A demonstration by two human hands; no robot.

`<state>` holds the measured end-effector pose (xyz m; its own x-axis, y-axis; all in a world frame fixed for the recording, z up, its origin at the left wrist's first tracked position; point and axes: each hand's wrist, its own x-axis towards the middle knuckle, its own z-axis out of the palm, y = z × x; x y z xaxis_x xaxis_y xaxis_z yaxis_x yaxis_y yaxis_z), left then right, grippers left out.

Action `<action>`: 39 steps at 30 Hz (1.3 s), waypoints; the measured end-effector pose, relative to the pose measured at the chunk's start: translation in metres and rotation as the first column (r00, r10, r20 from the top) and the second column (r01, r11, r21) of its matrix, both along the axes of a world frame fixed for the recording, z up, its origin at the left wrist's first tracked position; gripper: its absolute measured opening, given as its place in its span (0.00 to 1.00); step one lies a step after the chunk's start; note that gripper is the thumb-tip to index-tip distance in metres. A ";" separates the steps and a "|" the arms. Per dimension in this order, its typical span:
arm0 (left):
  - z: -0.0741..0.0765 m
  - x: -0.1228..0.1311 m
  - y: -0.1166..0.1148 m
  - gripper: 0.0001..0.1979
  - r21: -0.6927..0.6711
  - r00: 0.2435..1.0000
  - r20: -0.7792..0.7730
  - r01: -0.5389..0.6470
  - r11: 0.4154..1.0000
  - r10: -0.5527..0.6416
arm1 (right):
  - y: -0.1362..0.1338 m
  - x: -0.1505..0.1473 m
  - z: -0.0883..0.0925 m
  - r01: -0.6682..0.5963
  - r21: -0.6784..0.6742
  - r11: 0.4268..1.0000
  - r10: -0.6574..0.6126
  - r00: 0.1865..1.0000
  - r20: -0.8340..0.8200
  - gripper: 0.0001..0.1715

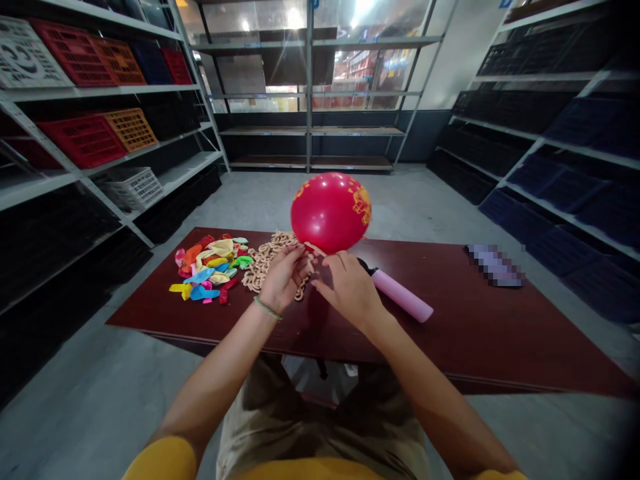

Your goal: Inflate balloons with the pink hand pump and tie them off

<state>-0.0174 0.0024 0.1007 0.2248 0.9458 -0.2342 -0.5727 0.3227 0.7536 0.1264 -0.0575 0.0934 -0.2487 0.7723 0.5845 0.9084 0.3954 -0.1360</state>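
Note:
An inflated red balloon point(331, 211) with yellow print floats just above the dark red table point(475, 333). My left hand point(283, 277) is closed around its neck, fingers pinched. My right hand point(349, 287) is beside it, fingers pinching the stretched end of the neck. A pile of beige plastic clips point(264, 261) lies under and behind my left hand. A pink hand pump point(400, 295) lies on the table just right of my right hand.
A heap of flat coloured balloons point(210, 268) lies on the table's left part. A blurred purple object point(495, 265) rests at the right. Metal shelving with red, orange and white crates point(85, 139) lines the left; dark crates fill the right shelves point(565, 133).

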 end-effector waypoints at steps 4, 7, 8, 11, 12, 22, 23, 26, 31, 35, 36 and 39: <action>-0.006 0.002 -0.008 0.03 -0.055 0.996 0.081 -0.041 0.998 0.046 | 0.012 0.003 -0.029 0.022 0.035 0.999 -0.023 0.999 0.025 0.11; -0.013 0.003 -0.013 0.03 -0.041 0.991 0.121 -0.057 0.998 0.061 | 0.014 0.001 -0.039 0.005 0.020 1.000 -0.004 1.000 -0.019 0.09; -0.016 0.002 -0.013 0.03 -0.032 0.992 0.113 -0.061 0.998 0.064 | 0.013 0.001 -0.039 -0.012 0.008 1.000 0.012 0.998 -0.054 0.08; -0.021 -0.001 -0.014 0.07 0.038 0.995 0.011 -0.095 0.995 0.094 | 0.005 0.005 -0.029 -0.046 0.010 0.999 0.048 0.981 -0.188 0.06; -0.023 -0.003 -0.014 0.09 0.080 0.994 -0.045 -0.099 0.992 0.103 | 0.002 0.007 -0.023 -0.049 0.026 0.998 0.053 0.975 -0.216 0.06; -0.026 -0.028 -0.019 0.09 0.549 0.833 -0.516 0.144 0.823 0.198 | 0.011 0.041 0.008 -0.269 -0.242 0.932 -0.052 0.561 -0.826 0.01; -0.027 -0.031 -0.021 0.07 0.603 0.812 -0.536 0.176 0.778 0.232 | 0.015 0.045 0.002 -0.328 -0.274 0.904 -0.111 0.439 -0.892 0.02; -0.026 -0.036 -0.029 0.04 0.722 0.801 -0.529 0.250 0.645 0.281 | 0.024 0.050 -0.012 -0.450 -0.298 0.842 -0.215 0.226 -0.950 0.05; -0.020 -0.036 -0.039 0.06 0.628 0.901 -0.421 0.372 0.684 -0.103 | 0.027 0.051 -0.017 -0.507 -0.327 0.798 -0.250 0.214 -0.944 0.06; -0.014 -0.032 -0.039 0.11 0.498 0.921 -0.334 0.352 0.793 -0.199 | 0.027 0.050 -0.015 -0.522 -0.342 0.781 -0.258 0.228 -0.939 0.05; -0.013 -0.031 -0.037 0.11 0.461 0.925 -0.331 0.331 0.823 -0.186 | 0.026 0.049 -0.015 -0.522 -0.343 0.781 -0.256 0.234 -0.938 0.05; -0.015 -0.027 -0.032 0.10 0.360 0.915 -0.381 0.279 0.890 -0.133 | 0.022 0.048 -0.012 -0.488 -0.329 0.808 -0.192 0.311 -0.931 0.04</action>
